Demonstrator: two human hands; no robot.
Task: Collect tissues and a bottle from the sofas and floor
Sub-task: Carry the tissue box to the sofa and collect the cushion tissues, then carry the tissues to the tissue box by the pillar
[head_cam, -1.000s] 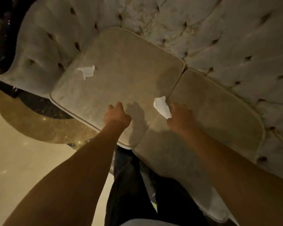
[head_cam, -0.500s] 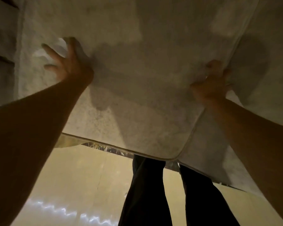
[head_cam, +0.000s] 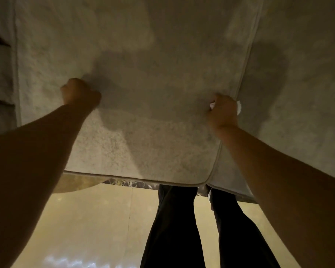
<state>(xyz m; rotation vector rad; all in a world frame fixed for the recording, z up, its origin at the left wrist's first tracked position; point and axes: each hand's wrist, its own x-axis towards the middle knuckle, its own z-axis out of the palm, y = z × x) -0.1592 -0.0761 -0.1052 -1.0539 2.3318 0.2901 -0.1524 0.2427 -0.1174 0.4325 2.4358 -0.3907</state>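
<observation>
My right hand (head_cam: 223, 112) is closed into a fist on a white tissue (head_cam: 239, 107). Bits of the paper stick out on both sides of the fist, right at the seam between the two beige seat cushions. My left hand (head_cam: 79, 93) is also a closed fist, pressed onto the left seat cushion (head_cam: 162, 84) where another tissue lay a moment ago. That tissue is hidden inside the fist or under it. No bottle is in view.
The right seat cushion (head_cam: 307, 93) fills the upper right. The tufted sofa arm (head_cam: 0, 74) runs along the left edge. Below the cushions' front edge lies the glossy tan floor (head_cam: 95, 219), with my dark-trousered legs (head_cam: 172, 229) standing against the sofa.
My head has dropped close to the seat. The left hand, spread open over the left tissue half a second ago, has closed into a fist. The right hand stays closed on its tissue.
</observation>
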